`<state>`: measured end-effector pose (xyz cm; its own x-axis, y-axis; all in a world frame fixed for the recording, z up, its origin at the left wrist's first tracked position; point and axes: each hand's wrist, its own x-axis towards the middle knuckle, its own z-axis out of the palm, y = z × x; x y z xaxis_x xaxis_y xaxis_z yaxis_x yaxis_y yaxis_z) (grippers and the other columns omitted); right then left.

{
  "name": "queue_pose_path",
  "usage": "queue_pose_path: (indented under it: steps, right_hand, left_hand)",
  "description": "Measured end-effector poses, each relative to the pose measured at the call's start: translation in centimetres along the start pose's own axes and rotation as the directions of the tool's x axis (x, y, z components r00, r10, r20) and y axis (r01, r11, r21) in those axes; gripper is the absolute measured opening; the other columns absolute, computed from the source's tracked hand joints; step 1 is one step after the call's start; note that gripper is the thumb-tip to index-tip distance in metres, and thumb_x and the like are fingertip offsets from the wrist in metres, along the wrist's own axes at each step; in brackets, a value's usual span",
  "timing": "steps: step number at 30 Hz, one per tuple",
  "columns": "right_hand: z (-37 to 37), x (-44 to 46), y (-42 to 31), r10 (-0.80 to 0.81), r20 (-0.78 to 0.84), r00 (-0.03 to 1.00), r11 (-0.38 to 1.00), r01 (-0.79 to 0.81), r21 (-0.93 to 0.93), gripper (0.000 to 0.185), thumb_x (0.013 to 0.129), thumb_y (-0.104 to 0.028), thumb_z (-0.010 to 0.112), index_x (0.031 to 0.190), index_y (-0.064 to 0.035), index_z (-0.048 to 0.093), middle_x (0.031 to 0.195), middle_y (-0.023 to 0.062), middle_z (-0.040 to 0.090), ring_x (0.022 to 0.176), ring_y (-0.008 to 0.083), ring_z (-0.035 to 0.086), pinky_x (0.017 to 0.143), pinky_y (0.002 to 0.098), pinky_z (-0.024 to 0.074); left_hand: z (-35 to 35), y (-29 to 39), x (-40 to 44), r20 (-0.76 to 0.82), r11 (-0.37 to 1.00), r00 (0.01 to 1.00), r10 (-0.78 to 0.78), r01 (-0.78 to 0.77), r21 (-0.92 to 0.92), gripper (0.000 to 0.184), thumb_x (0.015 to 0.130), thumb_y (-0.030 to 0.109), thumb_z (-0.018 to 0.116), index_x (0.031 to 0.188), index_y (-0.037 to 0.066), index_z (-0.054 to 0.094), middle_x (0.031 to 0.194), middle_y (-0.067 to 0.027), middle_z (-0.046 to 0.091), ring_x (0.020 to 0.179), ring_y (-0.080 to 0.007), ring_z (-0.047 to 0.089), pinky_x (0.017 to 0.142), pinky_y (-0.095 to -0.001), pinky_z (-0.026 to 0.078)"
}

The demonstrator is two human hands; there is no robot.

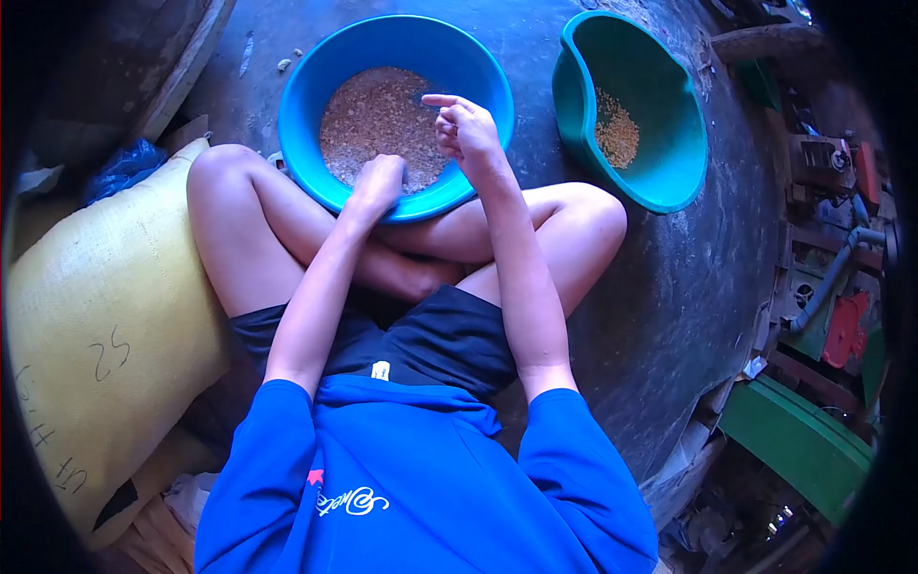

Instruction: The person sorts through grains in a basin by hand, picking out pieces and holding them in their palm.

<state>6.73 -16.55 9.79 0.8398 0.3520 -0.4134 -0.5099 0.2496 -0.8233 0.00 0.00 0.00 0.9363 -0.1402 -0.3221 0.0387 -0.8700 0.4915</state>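
A blue basin [491, 86] rests against my crossed legs, holding a brownish, coarse ground or flaky grain material [378, 110]. Low over the near side of this material is my left hand [383, 182]. Its fingers curl downward in a closed shape, and whatever they hold is hidden beneath the hand. My right hand [467, 132] hovers above the right part of the basin. Its index finger stretches out to the left while the other fingers bend loosely, and nothing shows in them.
To the right, a green basin [669, 177] with a bent rim holds some yellow kernels [617, 131]. A full yellow sack [115, 297] leans by my left leg. Along the right edge lie green metal parts [798, 440] and machinery. The floor [660, 316] is dark.
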Motion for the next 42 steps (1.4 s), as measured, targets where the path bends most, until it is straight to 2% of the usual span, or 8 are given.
queue_pose_path:
  steps: [8, 11, 12, 16, 19, 22, 27, 42]
  right_hand:
    - [-0.4, 0.6, 0.2, -0.019, 0.017, 1.0, 0.999, 0.02, -0.025, 0.029, 0.098, -0.007, 0.047, 0.115, 0.0016, 0.069, 0.068, -0.0035, 0.051, 0.051, 0.0038, 0.04, 0.044, 0.0214, 0.0301]
    - [-0.5, 1.2, 0.8, -0.077, -0.036, 0.996, 0.958, 0.064, -0.278, 0.028, 0.097, -0.009, 0.051, 0.11, 0.0004, 0.074, 0.069, -0.0021, 0.055, 0.053, 0.0047, 0.045, 0.047, 0.0225, 0.0367]
    - [-0.6, 1.7, 1.2, -0.194, -0.025, 0.981, 0.809, 0.145, -0.57, 0.028, 0.094, -0.013, 0.055, 0.105, -0.0005, 0.077, 0.078, 0.0099, 0.071, 0.063, 0.0174, 0.065, 0.061, 0.0323, 0.0537]
    - [-1.2, 0.8, 1.1, -0.212, -0.061, 0.975, 0.384, 0.026, -0.923, 0.03, 0.089, -0.015, 0.056, 0.102, -0.0009, 0.078, 0.107, 0.027, 0.072, 0.107, 0.0407, 0.07, 0.101, 0.0473, 0.0519]
    - [-2.0, 0.4, 0.8, -0.134, -0.066, 0.989, 0.324, -0.019, -0.946, 0.029, 0.088, -0.013, 0.054, 0.098, -0.0017, 0.079, 0.104, 0.0264, 0.073, 0.104, 0.0403, 0.071, 0.1, 0.0476, 0.0526]
    - [-1.9, 0.2, 0.4, -0.143, -0.048, 0.989, 0.313, -0.001, -0.95, 0.029, 0.088, -0.012, 0.054, 0.098, -0.0023, 0.08, 0.103, 0.0255, 0.073, 0.103, 0.0391, 0.072, 0.098, 0.0464, 0.0534]
    - [-1.8, 0.2, 0.7, -0.136, -0.017, 0.991, 0.317, 0.027, -0.948, 0.024, 0.09, -0.015, 0.061, 0.101, -0.0038, 0.08, 0.103, 0.0233, 0.074, 0.101, 0.0373, 0.073, 0.095, 0.0444, 0.055]
    - [-0.6, 0.3, 0.8, -0.236, 0.184, 0.954, 0.317, 0.255, -0.914, 0.016, 0.086, -0.018, 0.078, 0.098, -0.0074, 0.08, 0.08, 0.011, 0.072, 0.073, 0.0172, 0.067, 0.071, 0.0342, 0.0542]
  left_hand:
    - [-0.9, 1.2, -0.4, 0.016, 0.999, 0.999, 0.039, -0.038, -0.013, 0.016, 0.081, 0.01, 0.073, 0.094, 0.004, 0.079, 0.095, -0.0224, 0.075, 0.094, -0.0381, 0.073, 0.089, -0.0476, 0.057]
    - [-0.5, 0.7, -0.1, -0.038, 0.999, 0.999, 0.024, -0.025, -0.026, 0.017, 0.083, 0.015, 0.075, 0.095, 0.004, 0.079, 0.095, -0.0226, 0.074, 0.094, -0.0383, 0.073, 0.088, -0.0478, 0.056]
    - [-0.8, 1.1, -0.2, -0.043, 0.999, 0.999, 0.0, -0.002, -0.043, 0.018, 0.084, 0.017, 0.075, 0.096, 0.004, 0.078, 0.095, -0.0227, 0.074, 0.095, -0.038, 0.073, 0.088, -0.0477, 0.056]
    - [-1.5, 1.3, -0.4, -0.096, 0.976, 0.994, -0.047, 0.025, -0.214, 0.024, 0.089, 0.024, 0.077, 0.1, 0.002, 0.078, 0.093, -0.0197, 0.075, 0.09, -0.0323, 0.074, 0.083, -0.0437, 0.057]
    - [-0.5, -0.5, 1.5, -0.092, 0.841, 0.995, -0.04, -0.017, -0.541, 0.026, 0.095, 0.025, 0.074, 0.107, 0.002, 0.077, 0.094, -0.0113, 0.077, 0.084, -0.0202, 0.071, 0.078, -0.0351, 0.056]
    - [-0.9, -1.0, 1.8, 0.064, 0.517, 0.996, -0.057, 0.084, -0.852, 0.026, 0.1, 0.024, 0.07, 0.116, 0.004, 0.076, 0.1, -0.0033, 0.076, 0.084, -0.0093, 0.066, 0.077, -0.0265, 0.053]
    - [-2.1, -0.9, 1.2, 0.212, 0.175, 0.976, -0.052, 0.217, -0.96, 0.028, 0.102, 0.023, 0.067, 0.125, 0.006, 0.072, 0.109, -0.0011, 0.075, 0.092, -0.0064, 0.065, 0.082, -0.022, 0.051]
    - [-1.6, -1.2, 1.8, 0.101, 0.091, 0.991, -0.091, 0.109, -0.99, 0.025, 0.091, 0.013, 0.079, 0.112, 0.003, 0.07, 0.099, -0.0049, 0.074, 0.083, -0.0088, 0.067, 0.073, -0.0213, 0.053]
